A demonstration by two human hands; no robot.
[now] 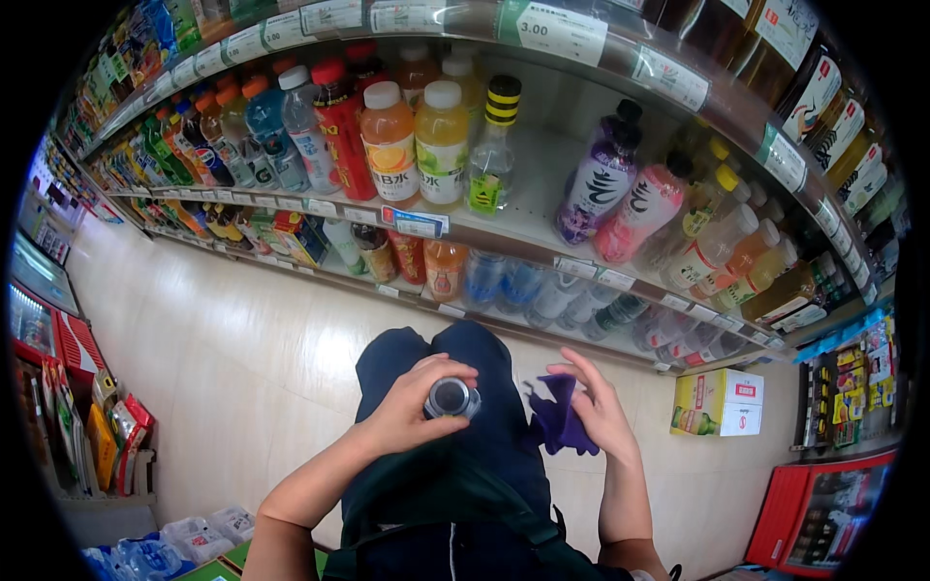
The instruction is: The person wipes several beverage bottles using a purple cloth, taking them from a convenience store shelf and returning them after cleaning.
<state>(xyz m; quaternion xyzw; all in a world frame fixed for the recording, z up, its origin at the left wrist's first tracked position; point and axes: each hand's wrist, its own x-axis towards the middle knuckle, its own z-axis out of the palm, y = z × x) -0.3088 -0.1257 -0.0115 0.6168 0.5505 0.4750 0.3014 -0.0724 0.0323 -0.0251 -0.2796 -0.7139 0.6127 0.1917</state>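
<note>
My left hand [410, 407] is wrapped around a bottle [450, 398] above my lap. Its round dark cap faces up at me, and the label is mostly hidden. A purple cloth [559, 421] hangs crumpled from my right hand [604, 417], which is apart from the bottle. In front of me, a shelf board [519, 218] carries drinks. A clear bottle with a black-and-yellow striped cap [494, 149] stands on it, left of a purple-wrapped bottle [597, 178] and a pink one [643, 210].
Orange [391, 145] and yellow-green drink bottles [441, 145] stand farther left. Water bottles [519, 283] line the bottom shelf. A carton [716, 403] sits on the floor at right, near a red cooler [821, 516]. Snack packs [131, 436] are at left; wrapped bottles [152, 555] are behind left.
</note>
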